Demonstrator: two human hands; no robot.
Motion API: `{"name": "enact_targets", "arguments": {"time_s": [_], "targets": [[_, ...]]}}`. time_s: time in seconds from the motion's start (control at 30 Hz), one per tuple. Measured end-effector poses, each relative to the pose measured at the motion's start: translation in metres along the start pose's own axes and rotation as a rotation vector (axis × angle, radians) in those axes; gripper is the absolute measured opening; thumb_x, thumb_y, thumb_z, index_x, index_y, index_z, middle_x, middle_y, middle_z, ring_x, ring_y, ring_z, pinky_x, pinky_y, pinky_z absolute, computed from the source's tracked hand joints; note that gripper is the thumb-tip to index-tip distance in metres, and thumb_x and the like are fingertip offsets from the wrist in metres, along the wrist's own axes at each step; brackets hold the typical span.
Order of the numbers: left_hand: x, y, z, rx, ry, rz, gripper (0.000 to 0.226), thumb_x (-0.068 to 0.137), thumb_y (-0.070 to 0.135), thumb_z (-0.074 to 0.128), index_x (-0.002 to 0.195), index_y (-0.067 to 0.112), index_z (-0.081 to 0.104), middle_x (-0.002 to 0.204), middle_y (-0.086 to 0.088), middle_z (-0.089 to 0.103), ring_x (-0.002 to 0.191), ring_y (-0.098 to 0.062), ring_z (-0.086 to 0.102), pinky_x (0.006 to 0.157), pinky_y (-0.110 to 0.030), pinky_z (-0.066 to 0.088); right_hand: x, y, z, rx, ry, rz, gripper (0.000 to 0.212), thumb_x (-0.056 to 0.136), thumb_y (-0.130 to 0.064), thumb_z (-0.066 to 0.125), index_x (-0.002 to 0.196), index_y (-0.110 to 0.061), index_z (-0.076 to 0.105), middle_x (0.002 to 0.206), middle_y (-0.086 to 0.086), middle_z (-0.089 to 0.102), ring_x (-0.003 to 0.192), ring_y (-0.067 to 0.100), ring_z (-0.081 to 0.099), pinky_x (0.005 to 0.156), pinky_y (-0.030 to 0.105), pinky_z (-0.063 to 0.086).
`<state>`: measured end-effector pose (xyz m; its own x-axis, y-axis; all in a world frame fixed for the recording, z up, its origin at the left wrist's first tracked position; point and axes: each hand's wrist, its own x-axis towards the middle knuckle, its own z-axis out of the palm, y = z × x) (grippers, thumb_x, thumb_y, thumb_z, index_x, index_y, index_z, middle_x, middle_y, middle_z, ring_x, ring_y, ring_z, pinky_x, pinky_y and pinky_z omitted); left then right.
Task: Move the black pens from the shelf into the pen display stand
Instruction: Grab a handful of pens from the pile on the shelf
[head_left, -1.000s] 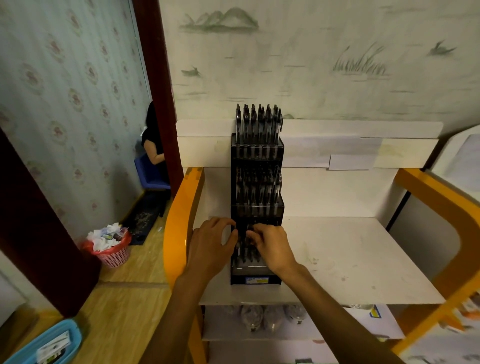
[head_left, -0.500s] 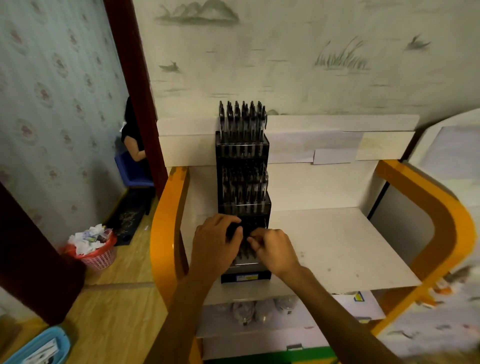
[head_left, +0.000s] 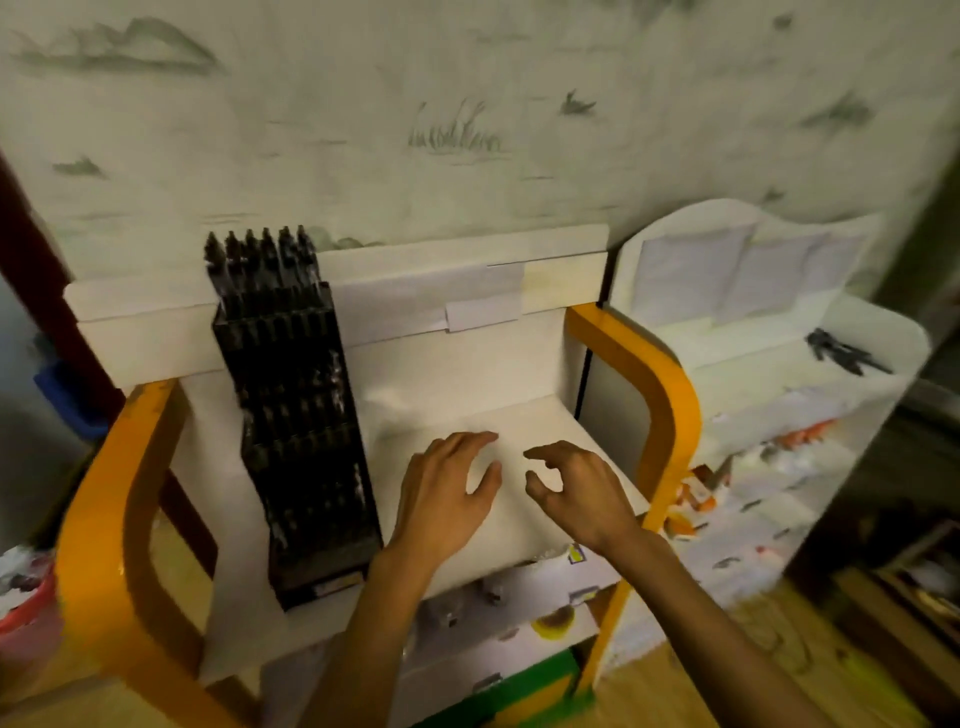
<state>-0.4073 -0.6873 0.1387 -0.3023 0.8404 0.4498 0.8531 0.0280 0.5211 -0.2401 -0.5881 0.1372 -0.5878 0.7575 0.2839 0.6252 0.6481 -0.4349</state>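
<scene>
A tall black tiered pen display stand (head_left: 304, 431) stands on the left part of a white shelf top (head_left: 519, 415), its tiers filled with black pens whose caps stick up at the top (head_left: 260, 254). My left hand (head_left: 441, 499) hovers just right of the stand, fingers spread, holding nothing. Beside it, my right hand (head_left: 576, 488) is also empty, with its fingers curled and apart. On the white shelf to the right lie several loose black pens (head_left: 841, 356). The picture is blurred.
Orange curved side rails (head_left: 111, 499) flank the white shelf unit. A lower shelf (head_left: 519, 597) holds packaged goods. A second white shelf unit (head_left: 769, 415) with papers and small items stands at the right. A red basket (head_left: 21, 597) sits at the left edge.
Both hands have left the lower tier of the stand and moved right over the bare shelf top. The view has swung to the right, bringing the right-hand shelf into sight.
</scene>
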Motion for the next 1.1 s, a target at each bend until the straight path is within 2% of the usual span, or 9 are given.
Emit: {"name": "enact_targets", "arguments": {"time_s": [0.07, 0.23, 0.3, 0.37, 0.47, 0.6, 0.8, 0.93, 1.1], "targets": [[0.008, 0.029, 0.024, 0.008, -0.044, 0.019, 0.039, 0.098, 0.046, 0.052, 0.135, 0.034, 0.057, 0.137, 0.012, 0.06, 0.121, -0.011, 0.056, 0.107, -0.032, 0.042, -0.015, 0.032, -0.025, -0.008, 0.033, 0.037, 0.036, 0.091, -0.04, 0.06, 0.124, -0.028, 0.067, 0.124, -0.004, 0.068, 0.107, 0.017, 0.065, 0.082, 0.026, 0.049], [0.021, 0.105, 0.088, 0.005, -0.133, 0.066, 0.041, 0.098, 0.051, 0.05, 0.135, 0.036, 0.055, 0.139, 0.012, 0.058, 0.123, -0.011, 0.055, 0.099, -0.021, 0.031, -0.057, 0.119, -0.082, -0.036, 0.059, 0.108, 0.034, 0.092, -0.04, 0.058, 0.122, -0.026, 0.067, 0.122, -0.003, 0.069, 0.104, 0.017, 0.065, 0.072, 0.02, 0.039], [0.023, 0.138, 0.114, -0.017, -0.157, 0.082, 0.038, 0.097, 0.05, 0.051, 0.133, 0.036, 0.056, 0.135, 0.012, 0.06, 0.12, -0.011, 0.056, 0.097, -0.022, 0.033, -0.072, 0.156, -0.104, -0.052, 0.056, 0.12, 0.036, 0.094, -0.041, 0.057, 0.125, -0.025, 0.066, 0.126, -0.003, 0.066, 0.107, 0.017, 0.063, 0.074, 0.022, 0.038], [0.025, 0.172, 0.14, -0.038, -0.156, 0.105, 0.036, 0.097, 0.05, 0.052, 0.129, 0.034, 0.058, 0.127, 0.01, 0.064, 0.112, -0.012, 0.06, 0.094, -0.024, 0.043, -0.087, 0.193, -0.125, -0.037, 0.057, 0.137, 0.036, 0.093, -0.04, 0.058, 0.126, -0.026, 0.065, 0.127, -0.003, 0.065, 0.111, 0.018, 0.062, 0.076, 0.026, 0.044], [0.027, 0.22, 0.175, -0.052, -0.135, 0.151, 0.035, 0.097, 0.046, 0.055, 0.129, 0.031, 0.06, 0.123, 0.008, 0.066, 0.102, -0.016, 0.064, 0.09, -0.035, 0.053, -0.107, 0.243, -0.154, -0.026, 0.068, 0.159, 0.037, 0.091, -0.039, 0.061, 0.126, -0.028, 0.064, 0.124, -0.004, 0.065, 0.11, 0.019, 0.062, 0.079, 0.03, 0.047], [0.034, 0.272, 0.22, -0.099, -0.139, 0.147, 0.036, 0.096, 0.041, 0.058, 0.13, 0.03, 0.061, 0.128, 0.008, 0.063, 0.111, -0.012, 0.061, 0.092, -0.028, 0.052, -0.127, 0.299, -0.183, -0.013, 0.077, 0.199, 0.038, 0.09, -0.041, 0.06, 0.127, -0.032, 0.061, 0.124, -0.004, 0.065, 0.105, 0.018, 0.063, 0.081, 0.034, 0.052], [0.054, 0.333, 0.281, -0.079, -0.191, 0.178, 0.032, 0.097, 0.041, 0.055, 0.128, 0.031, 0.06, 0.127, 0.009, 0.064, 0.111, -0.014, 0.061, 0.092, -0.039, 0.054, -0.14, 0.372, -0.212, 0.003, 0.097, 0.271, 0.039, 0.091, -0.043, 0.058, 0.129, -0.032, 0.06, 0.131, -0.009, 0.061, 0.111, 0.014, 0.061, 0.087, 0.034, 0.052], [0.08, 0.364, 0.323, -0.054, -0.206, 0.175, 0.036, 0.098, 0.041, 0.055, 0.132, 0.03, 0.058, 0.131, 0.008, 0.062, 0.115, -0.013, 0.06, 0.102, -0.04, 0.049, -0.134, 0.424, -0.226, -0.012, 0.099, 0.305, 0.039, 0.092, -0.043, 0.057, 0.13, -0.033, 0.059, 0.134, -0.009, 0.059, 0.114, 0.014, 0.06, 0.09, 0.034, 0.052], [0.132, 0.392, 0.382, -0.06, -0.201, 0.151, 0.037, 0.098, 0.041, 0.055, 0.133, 0.029, 0.057, 0.134, 0.005, 0.061, 0.118, -0.017, 0.059, 0.104, -0.04, 0.048, -0.1, 0.5, -0.244, -0.044, 0.086, 0.296, 0.04, 0.093, -0.044, 0.055, 0.131, -0.033, 0.057, 0.135, -0.008, 0.059, 0.113, 0.016, 0.061, 0.09, 0.032, 0.051]]}}
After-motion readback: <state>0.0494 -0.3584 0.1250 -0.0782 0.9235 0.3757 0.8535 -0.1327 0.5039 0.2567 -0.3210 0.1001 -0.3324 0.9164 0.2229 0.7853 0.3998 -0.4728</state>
